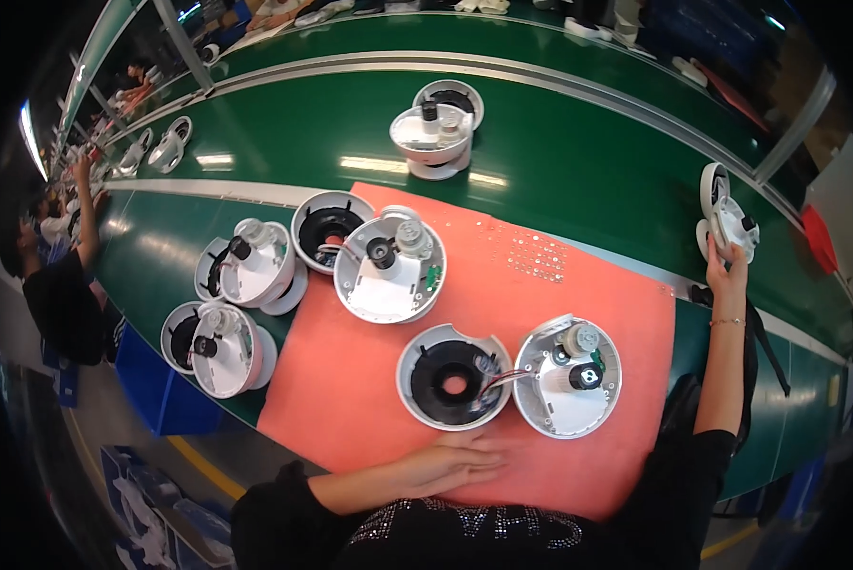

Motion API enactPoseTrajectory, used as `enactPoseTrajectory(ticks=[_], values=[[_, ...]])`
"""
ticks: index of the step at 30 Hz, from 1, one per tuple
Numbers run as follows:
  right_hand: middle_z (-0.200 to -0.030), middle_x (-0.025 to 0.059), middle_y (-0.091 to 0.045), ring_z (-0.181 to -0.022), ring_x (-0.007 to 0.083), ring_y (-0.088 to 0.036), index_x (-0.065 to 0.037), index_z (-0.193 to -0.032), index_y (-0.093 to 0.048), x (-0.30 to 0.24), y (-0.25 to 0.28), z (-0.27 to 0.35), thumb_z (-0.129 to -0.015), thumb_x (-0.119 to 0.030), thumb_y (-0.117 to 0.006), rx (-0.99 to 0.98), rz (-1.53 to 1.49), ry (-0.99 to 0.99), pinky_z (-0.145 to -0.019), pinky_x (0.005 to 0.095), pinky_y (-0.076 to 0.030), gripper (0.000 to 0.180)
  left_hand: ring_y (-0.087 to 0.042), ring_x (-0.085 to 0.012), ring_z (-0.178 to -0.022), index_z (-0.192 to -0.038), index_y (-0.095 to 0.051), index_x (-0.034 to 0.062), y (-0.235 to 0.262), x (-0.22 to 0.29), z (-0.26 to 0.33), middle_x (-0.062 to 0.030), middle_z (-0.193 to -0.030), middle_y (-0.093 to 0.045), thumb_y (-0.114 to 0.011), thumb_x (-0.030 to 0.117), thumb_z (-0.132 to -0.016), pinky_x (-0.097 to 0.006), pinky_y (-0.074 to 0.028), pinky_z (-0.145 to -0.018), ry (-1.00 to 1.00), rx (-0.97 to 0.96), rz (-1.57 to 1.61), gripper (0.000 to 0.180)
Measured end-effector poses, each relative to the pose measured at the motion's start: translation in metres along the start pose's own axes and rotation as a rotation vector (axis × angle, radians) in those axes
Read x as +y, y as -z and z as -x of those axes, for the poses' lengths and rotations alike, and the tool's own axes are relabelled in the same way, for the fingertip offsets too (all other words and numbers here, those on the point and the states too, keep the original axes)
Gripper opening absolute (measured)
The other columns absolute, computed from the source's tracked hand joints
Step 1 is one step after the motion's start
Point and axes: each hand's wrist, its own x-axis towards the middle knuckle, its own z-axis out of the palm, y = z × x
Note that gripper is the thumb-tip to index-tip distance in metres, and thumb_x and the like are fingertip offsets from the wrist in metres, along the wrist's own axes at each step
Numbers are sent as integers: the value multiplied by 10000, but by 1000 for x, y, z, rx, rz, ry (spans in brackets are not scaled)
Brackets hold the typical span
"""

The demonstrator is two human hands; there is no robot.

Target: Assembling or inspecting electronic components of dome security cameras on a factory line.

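Observation:
My right hand (728, 273) reaches far out to the right and grips a white round housing unit (733, 228) by its lower edge, over the green belt. My left hand (453, 464) lies on the pink mat (350, 399) near my body, fingers stretched out and holding nothing. Just beyond it sits an opened unit: a white ring with a black inside (426, 380), joined by thin wires to a white round housing (564, 404) with a clear gear case and a black knob-like part. Further left stands another such housing (384, 285), beside its black-lined ring (327, 214).
Two more white units (255, 275) (227, 361) stand left of the mat. Another unit (436, 133) is on the green belt (293, 123) ahead, with others further left. Small metal pieces (538, 258) lie in rows on the mat. A co-worker (61, 294) sits at the left.

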Motion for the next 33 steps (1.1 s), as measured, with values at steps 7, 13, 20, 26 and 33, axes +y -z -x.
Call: enactPoseTrajectory(ticks=[7, 13, 20, 26, 33], values=[[-1208, 231, -380, -1158, 374, -373, 94, -1134, -368, 23, -37, 53, -789, 4, -485, -113, 6, -146, -1021, 448, -335, 375, -367, -246, -1203, -1334, 146, 287, -49, 10, -41, -111, -1344, -270, -671, 318, -760, -399, -308, -990, -192, 128, 89, 1000], [-1212, 192, -382, -1181, 325, -370, 109, -1160, -355, 31, -62, 121, -820, -55, -501, -254, 233, -241, -1036, 383, -327, 405, -494, -125, -985, -1389, -21, 239, -55, 10, -32, -65, -1218, -379, -615, 235, -785, -260, -458, -778, -334, 128, -110, 847], [-1242, 188, -393, -1185, 326, -383, 78, -1187, -346, 21, -60, 150, -827, -69, -503, -386, 316, -454, -1028, 355, -331, 419, -498, -58, -698, -1391, -48, 159, -75, 25, 59, -20, -935, -542, -623, 230, -810, -187, -395, -583, -539, 2, -336, 820], [-1212, 201, -405, -1151, 327, -422, 61, -1211, -331, 31, -69, 184, -817, -88, -535, -429, 399, -486, -963, 332, -414, 468, -522, -86, -760, -1305, -254, 36, -85, 61, 159, -68, -1010, -551, -652, 244, -785, -194, -407, -609, -866, 422, -395, 687], [-1104, 176, -522, -1041, 282, -527, 18, -1116, -439, 30, -51, 207, -807, -128, -548, -447, 508, -565, -888, 331, -468, 359, -570, -344, -958, -1202, -286, -116, 4, 153, 246, -288, -1092, -489, -512, 256, -839, -297, -524, -800, -1252, 559, -311, 567]])
